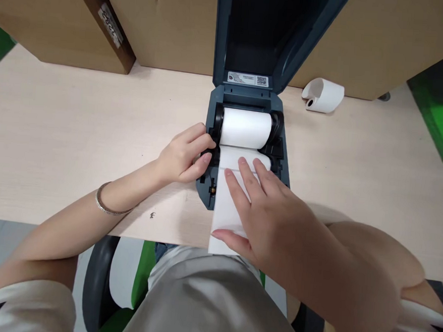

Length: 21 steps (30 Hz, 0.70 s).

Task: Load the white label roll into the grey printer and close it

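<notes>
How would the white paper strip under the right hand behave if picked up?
The white paper strip would probably feel light and floppy, as it looks thin. Its free end would likely droop, since it appears to pass the edge of the table. Pulling may turn the white paper roll, which seems to feed it.

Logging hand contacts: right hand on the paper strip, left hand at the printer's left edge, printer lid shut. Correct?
Not the lid: the head view shows the printer lid standing open. The right hand is on the paper strip, and the left hand is at the left edge of the printer.
</notes>
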Tool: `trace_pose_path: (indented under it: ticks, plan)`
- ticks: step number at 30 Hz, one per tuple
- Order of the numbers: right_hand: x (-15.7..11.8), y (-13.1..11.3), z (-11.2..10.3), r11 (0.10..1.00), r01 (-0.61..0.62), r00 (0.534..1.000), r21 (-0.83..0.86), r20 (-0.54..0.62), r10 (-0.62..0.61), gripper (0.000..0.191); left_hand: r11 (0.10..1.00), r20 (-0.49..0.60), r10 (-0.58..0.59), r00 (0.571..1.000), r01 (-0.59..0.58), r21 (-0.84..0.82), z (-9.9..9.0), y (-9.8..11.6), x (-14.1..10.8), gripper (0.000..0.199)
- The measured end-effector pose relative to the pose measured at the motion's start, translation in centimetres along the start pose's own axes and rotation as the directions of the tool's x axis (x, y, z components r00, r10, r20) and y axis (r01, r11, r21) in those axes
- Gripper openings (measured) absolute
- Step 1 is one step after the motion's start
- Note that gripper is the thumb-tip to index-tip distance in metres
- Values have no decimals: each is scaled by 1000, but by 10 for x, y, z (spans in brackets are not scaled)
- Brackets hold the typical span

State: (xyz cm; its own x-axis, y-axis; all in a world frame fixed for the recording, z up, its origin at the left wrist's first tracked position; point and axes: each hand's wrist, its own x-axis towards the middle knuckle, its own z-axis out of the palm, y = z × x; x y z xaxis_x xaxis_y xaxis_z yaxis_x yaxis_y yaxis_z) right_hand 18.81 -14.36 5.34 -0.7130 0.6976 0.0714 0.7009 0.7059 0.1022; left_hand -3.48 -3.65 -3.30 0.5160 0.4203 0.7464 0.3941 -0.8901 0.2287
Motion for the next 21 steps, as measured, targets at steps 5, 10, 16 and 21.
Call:
trace_pose_path:
  ticks: [5,10,16,21]
  plan:
    - [1,3,-10,1000,-10,997,7,76,9,79,999,-1,-22,1000,22,26,-1,0,-4,29]
    - [2,1,-7,1000,-3,995,16,102,1,87,998,7,-31,999,31,57,-1,1,-6,30]
    - [-2,-4,3,999,-27,999,-17,-41,26,95,968,-53,109,993,-94,233,-2,1,-7,32]
    - [2,1,0,1000,-15,999,11,-31,15,84,943,-110,249,962,-215,256,-5,2,-10,43]
